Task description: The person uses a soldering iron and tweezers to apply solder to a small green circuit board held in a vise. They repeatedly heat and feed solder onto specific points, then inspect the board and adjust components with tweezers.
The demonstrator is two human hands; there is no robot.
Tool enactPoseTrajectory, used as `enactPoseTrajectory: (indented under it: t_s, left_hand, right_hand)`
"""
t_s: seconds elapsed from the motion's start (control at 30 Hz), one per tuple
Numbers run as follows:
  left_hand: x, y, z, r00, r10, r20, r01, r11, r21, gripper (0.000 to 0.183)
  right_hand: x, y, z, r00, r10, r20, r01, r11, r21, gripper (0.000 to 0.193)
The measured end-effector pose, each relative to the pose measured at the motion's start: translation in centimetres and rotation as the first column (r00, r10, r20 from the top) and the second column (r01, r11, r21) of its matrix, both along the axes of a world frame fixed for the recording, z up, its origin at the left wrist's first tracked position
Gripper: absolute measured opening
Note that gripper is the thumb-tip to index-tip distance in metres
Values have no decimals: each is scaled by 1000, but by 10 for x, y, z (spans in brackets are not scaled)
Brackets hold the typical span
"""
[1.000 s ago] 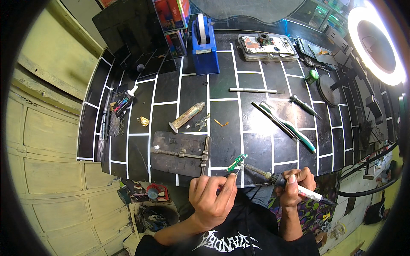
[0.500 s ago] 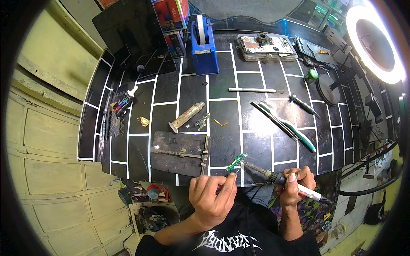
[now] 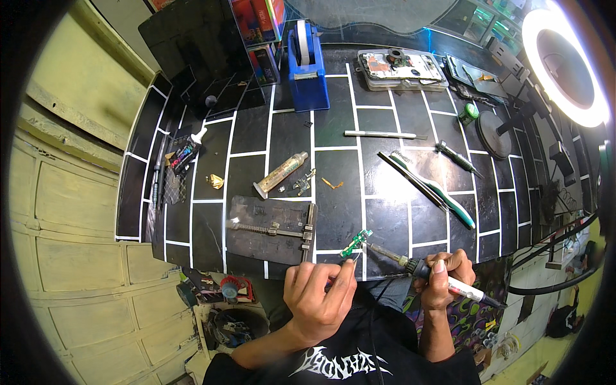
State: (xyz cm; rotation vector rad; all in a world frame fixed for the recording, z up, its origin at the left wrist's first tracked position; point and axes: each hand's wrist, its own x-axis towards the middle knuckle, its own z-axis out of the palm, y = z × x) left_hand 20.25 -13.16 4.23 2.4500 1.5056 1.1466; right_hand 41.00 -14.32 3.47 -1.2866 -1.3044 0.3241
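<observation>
A soldering iron (image 3: 463, 290) with a white handle is in my right hand (image 3: 444, 277), its fingers wrapped round it. The iron's metal tip points left and meets, or nearly meets, a small green circuit board (image 3: 355, 244). My left hand (image 3: 321, 292) is closed in a pinch at the board's lower end; a thin pale sliver shows by the fingertips, too small to name. Left of the board, close above my left hand, lies a dark metal clamp holder (image 3: 273, 232) with a threaded rod. Nothing is visibly clamped in it.
Beyond the holder lie a syringe tube (image 3: 281, 174) and small metal scraps (image 3: 305, 183). To the right are a toothbrush (image 3: 443, 196), dark tweezers (image 3: 410, 179) and a screwdriver (image 3: 459, 159). A blue tape dispenser (image 3: 309, 86), an opened phone (image 3: 403, 69) and a ring light (image 3: 527, 64) stand farther back.
</observation>
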Motion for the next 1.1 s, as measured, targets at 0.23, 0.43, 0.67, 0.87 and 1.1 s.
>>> enactPoseTrajectory:
  t_s: [0.23,0.43,0.67,0.87,1.1]
  left_hand:
    - [0,0,-1,1000,3,1,-3,1000,6,29]
    - [2,1,0,1000,5,-6,-5,1000,-8,28]
    - [2,0,-1,1000,-6,-3,6,1000,-19,28]
    - [0,-1,-1,1000,-7,-12,6,1000,-21,28]
    - [1,-1,1,1000,-6,-25,5,1000,-30,27]
  right_hand:
    - [-1,2,2,999,34,-4,-34,999,8,29]
    - [1,2,1,1000,20,13,-20,1000,0,29]
    - [1,1,-3,1000,-5,14,5,1000,4,29]
    - [0,0,0,999,19,-26,-19,1000,-17,30]
    - [1,0,-3,1000,-13,20,13,1000,-4,29]
